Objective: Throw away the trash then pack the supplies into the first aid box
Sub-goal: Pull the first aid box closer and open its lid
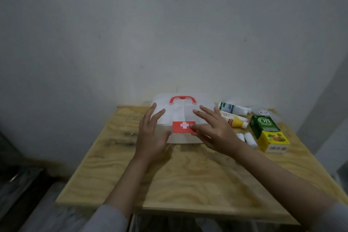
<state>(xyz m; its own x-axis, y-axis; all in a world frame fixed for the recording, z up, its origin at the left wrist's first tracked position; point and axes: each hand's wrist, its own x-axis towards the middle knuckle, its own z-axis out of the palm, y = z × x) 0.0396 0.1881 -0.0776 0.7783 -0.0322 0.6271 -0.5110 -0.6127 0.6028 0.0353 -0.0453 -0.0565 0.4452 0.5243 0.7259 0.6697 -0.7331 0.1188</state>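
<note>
A white first aid box [178, 113] with a red handle and a red latch bearing a white cross stands shut at the back of the wooden table [188, 175]. My left hand [152, 133] hovers open at its left front, fingers spread. My right hand [212, 128] is open too, its fingers over the box's right front and its thumb by the red latch. To the right lie a white and green bottle [233, 108], a yellow bottle [234, 119], a green and yellow OB herbal carton [268, 133] and two small white rolls [247, 138].
A clear plastic wrapper or bag with a small label [264, 112] lies at the table's back right corner. A plain white wall rises right behind the table. Dark floor and plastic sheeting lie to the left of the table.
</note>
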